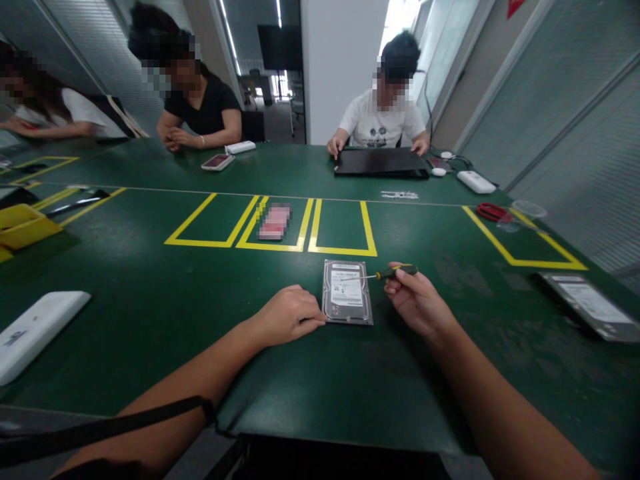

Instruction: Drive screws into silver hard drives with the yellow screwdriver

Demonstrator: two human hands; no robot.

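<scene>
A hard drive (347, 293) lies flat on the green surface (200, 360), label up, straight ahead of the person and between the two hands. Its long axis runs away from the person, with the short sides near and far. The left hand (293, 312) is the nearer one: its fingertips meet the drive's left edge by the near corner. That hand is curled, palm down; whether it pinches the edge or only rests against it, I cannot tell. The right hand (417, 297) sits just beside the drive's right edge, apart from it, with thumb and fingers closed around the handle of a screwdriver (390, 273). The shaft points left across the label, roughly crosswise to the drive's long axis; whether the tip touches is unclear.

Beyond the drive are yellow tape outlines (342, 253), the middle one holding a blurred pink item (275, 222). A second hard drive (595, 301) lies well to the right, and a white case (43, 333) well to the left. Across the surface, a person in a white shirt (383, 120) has both hands on a flat black object (383, 162).
</scene>
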